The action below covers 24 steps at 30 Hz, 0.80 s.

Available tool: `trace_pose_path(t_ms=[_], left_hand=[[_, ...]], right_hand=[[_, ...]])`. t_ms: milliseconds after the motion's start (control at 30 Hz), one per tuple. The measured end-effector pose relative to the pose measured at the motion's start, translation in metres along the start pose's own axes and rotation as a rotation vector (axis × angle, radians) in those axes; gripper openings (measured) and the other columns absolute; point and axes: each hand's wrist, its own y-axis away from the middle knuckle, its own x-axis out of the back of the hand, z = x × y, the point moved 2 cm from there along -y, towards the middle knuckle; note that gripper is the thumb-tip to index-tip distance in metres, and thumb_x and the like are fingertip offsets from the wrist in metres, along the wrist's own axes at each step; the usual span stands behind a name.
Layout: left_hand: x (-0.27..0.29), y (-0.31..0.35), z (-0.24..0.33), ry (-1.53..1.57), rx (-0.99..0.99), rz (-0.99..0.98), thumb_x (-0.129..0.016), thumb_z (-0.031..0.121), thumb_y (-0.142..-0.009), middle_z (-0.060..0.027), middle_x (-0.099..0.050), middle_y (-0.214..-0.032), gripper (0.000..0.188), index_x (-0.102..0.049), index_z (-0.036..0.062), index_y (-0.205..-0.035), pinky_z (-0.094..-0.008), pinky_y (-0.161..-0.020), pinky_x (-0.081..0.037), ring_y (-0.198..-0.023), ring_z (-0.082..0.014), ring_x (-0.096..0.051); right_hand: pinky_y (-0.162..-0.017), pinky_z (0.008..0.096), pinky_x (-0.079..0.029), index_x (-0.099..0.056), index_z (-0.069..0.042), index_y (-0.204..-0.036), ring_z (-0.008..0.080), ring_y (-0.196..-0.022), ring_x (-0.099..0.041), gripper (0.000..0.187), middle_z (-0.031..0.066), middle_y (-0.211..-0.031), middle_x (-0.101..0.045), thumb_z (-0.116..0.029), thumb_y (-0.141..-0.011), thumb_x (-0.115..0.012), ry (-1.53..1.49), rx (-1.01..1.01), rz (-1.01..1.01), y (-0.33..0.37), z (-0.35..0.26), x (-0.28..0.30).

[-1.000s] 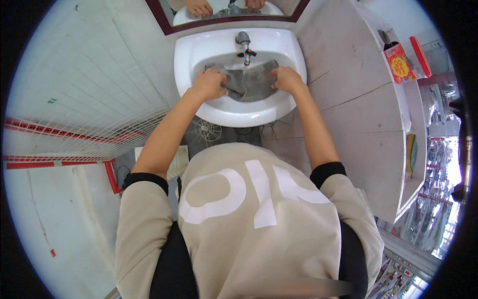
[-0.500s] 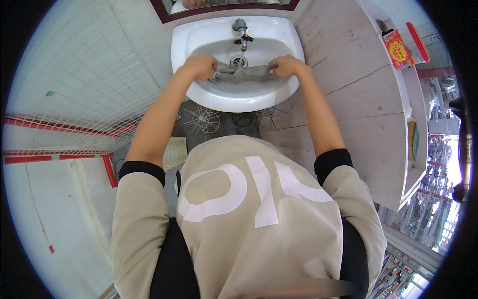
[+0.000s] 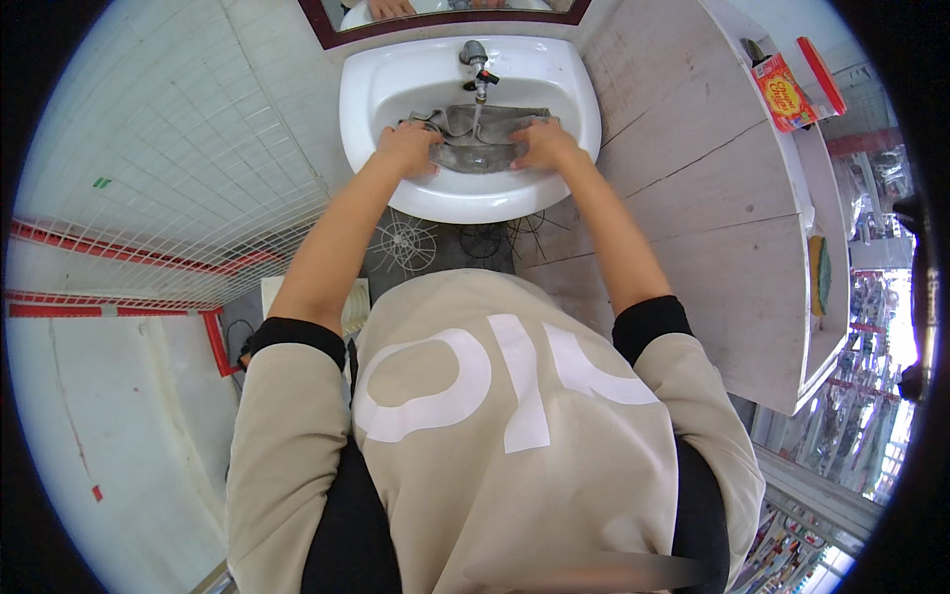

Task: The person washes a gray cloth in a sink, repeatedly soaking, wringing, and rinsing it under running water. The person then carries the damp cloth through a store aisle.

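Observation:
A wet grey cloth (image 3: 480, 156) lies spread and wrinkled in the basin of a white sink (image 3: 475, 201), covering the drain. From the tap (image 3: 480, 77) a thin stream of water falls onto its middle. My left hand (image 3: 408, 150) rests at the cloth's left end, fingers and thumb apart. At the right end, my right hand (image 3: 544, 145) touches the cloth with its fingers spread.
A dark-framed mirror (image 3: 445, 20) hangs behind the sink. White wire mesh (image 3: 168, 257) stands on the left. To the right, a wooden panel (image 3: 712, 198) borders a shelf with a red-lidded container (image 3: 787, 94) and a sponge (image 3: 818, 275). Wire racks (image 3: 406, 243) sit below the sink.
Both hands have loosened from a pinch to spread fingers and come closer together. The cloth now lies broader, over the drain, and water runs onto it.

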Motion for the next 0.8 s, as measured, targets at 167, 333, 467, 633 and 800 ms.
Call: trace_pose_path(t_ms=[167,333,467,633,800], left_hand=[[-0.009,-0.011,-0.005,-0.011,0.044,0.012,-0.064,0.023,-0.079,-0.0115,-0.062,-0.107,0.024,-0.068,0.0159,-0.102,-0.0423,-0.086,-0.049,-0.104,-0.0322,-0.058],[0.02,-0.017,-0.016,0.212,0.112,-0.106,-0.058,0.016,-0.081,-0.0164,-0.065,-0.096,0.026,-0.067,0.0148,-0.106,-0.0432,-0.083,-0.05,-0.093,-0.032,-0.063],[0.049,-0.019,-0.019,0.198,0.185,0.039,-0.059,0.018,-0.082,-0.0125,-0.065,-0.103,0.024,-0.069,0.0151,-0.104,-0.0408,-0.086,-0.049,-0.099,-0.0318,-0.061],[0.039,-0.017,-0.011,0.073,0.129,0.311,-0.064,0.02,-0.081,-0.0135,-0.061,-0.106,0.03,-0.066,0.0171,-0.11,-0.0414,-0.086,-0.048,-0.103,-0.0313,-0.057],[-0.001,-0.015,0.001,0.207,-0.037,0.166,-0.068,0.014,-0.074,-0.0101,-0.059,-0.106,0.032,-0.064,0.0159,-0.105,-0.0442,-0.088,-0.045,-0.105,-0.0304,-0.054]], right_hand=[[-0.093,0.0438,-0.043,-0.074,-0.014,-0.096,0.0286,-0.111,-0.056,0.033,0.014,-0.104,-0.066,-0.039,-0.073,-0.074,0.016,0.001,-0.049,-0.01,0.001,-0.02],[-0.083,0.0415,-0.049,-0.073,-0.01,-0.094,0.0296,-0.095,-0.064,0.042,0.0161,-0.1,-0.068,-0.044,-0.071,-0.075,-0.129,-0.091,-0.329,-0.035,0.021,0.021],[-0.079,0.0409,-0.051,-0.071,-0.007,-0.097,0.0303,-0.09,-0.065,0.039,0.0151,-0.096,-0.069,-0.039,-0.075,-0.073,-0.217,-0.207,-0.165,-0.034,0.026,0.06],[-0.082,0.0421,-0.049,-0.069,-0.01,-0.102,0.0328,-0.095,-0.061,0.032,0.015,-0.097,-0.066,-0.028,-0.077,-0.073,-0.166,-0.206,0.201,-0.032,0.007,0.055],[-0.092,0.0455,-0.046,-0.068,-0.02,-0.11,0.0345,-0.115,-0.05,0.034,0.0083,-0.109,-0.062,-0.026,-0.077,-0.072,-0.028,-0.119,-0.02,-0.019,-0.007,0.006]])
